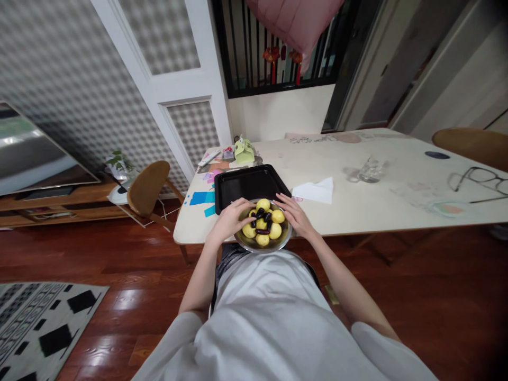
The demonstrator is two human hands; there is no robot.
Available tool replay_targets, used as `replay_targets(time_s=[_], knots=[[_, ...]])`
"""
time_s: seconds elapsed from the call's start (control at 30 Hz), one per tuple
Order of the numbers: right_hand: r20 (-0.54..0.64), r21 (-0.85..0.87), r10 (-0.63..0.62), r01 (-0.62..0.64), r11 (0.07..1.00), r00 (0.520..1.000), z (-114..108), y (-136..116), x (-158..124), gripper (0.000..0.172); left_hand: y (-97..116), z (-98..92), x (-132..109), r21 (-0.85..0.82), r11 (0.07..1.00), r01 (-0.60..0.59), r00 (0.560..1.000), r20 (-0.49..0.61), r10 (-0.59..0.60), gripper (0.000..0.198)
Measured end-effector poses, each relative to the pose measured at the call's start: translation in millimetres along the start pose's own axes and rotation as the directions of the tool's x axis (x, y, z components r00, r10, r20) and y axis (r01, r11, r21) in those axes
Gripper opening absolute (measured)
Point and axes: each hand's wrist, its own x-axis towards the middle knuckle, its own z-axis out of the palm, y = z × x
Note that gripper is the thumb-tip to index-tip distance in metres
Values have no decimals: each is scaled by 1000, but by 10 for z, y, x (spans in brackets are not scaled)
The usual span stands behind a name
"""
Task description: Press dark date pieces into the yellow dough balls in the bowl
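Note:
A round metal bowl [262, 248] stands at the table's near edge, close to my body. It holds several yellow lemons [275, 231] with several dark, oblong fruits [262, 231], perhaps grapes, lying on top. My left hand [232, 218] reaches over the bowl's left side, its thumb beside the dark fruits and its fingers apart from the thumb. At the right rim lies my right hand [297, 216], fingers stretched toward the lemons. Neither hand visibly lifts a fruit. Just beyond the bowl lies a black baking tray [250, 182].
A white sheet of paper [315, 191] lies right of the tray. Farther right are a clear glass [371, 170] and eyeglasses [482, 177]. A green box [243, 151] and remote [209, 158] sit at the back left. Wooden chairs [148, 188] flank the table.

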Motion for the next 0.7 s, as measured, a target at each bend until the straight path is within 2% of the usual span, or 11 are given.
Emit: replay_targets(time_s=[0.23,0.57,0.7], knots=[[0,1,-10,10,1000,1000,-4,-2,3,52,13,68,-20,-75,994,-82,987,130,91,58],[-1,7,-9,9,1000,1000,4,8,4,52,146,253,-11,-34,999,7,986,166,-1,89],[0,6,-10,10,1000,1000,8,13,8,52,149,334,-2,46,999,-12,985,172,4,96]])
